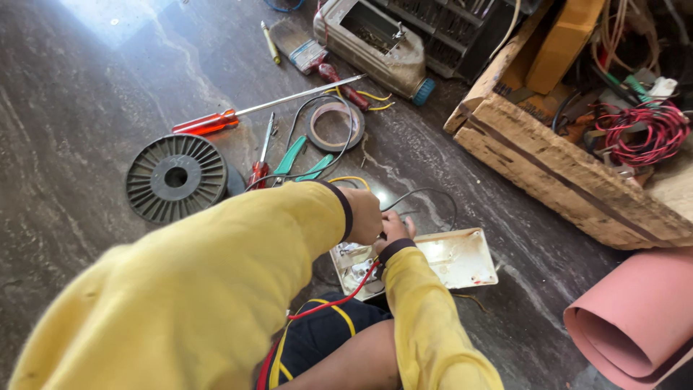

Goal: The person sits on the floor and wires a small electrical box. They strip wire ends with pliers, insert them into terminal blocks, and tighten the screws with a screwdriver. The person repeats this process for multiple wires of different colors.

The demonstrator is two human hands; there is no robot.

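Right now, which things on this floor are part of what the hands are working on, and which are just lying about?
In hand:
left hand and right hand, both at the white switch box
red wire running into it
black wire

Lying about:
long red-handled screwdriver
black spool
tape roll
green-handled pliers
wooden crate
pink rolled sheet

You wear a bright yellow long-sleeved top; each sleeve ends in a dark ribbed cuff. At lower centre of the frame, dark shorts show yellow and red piping.
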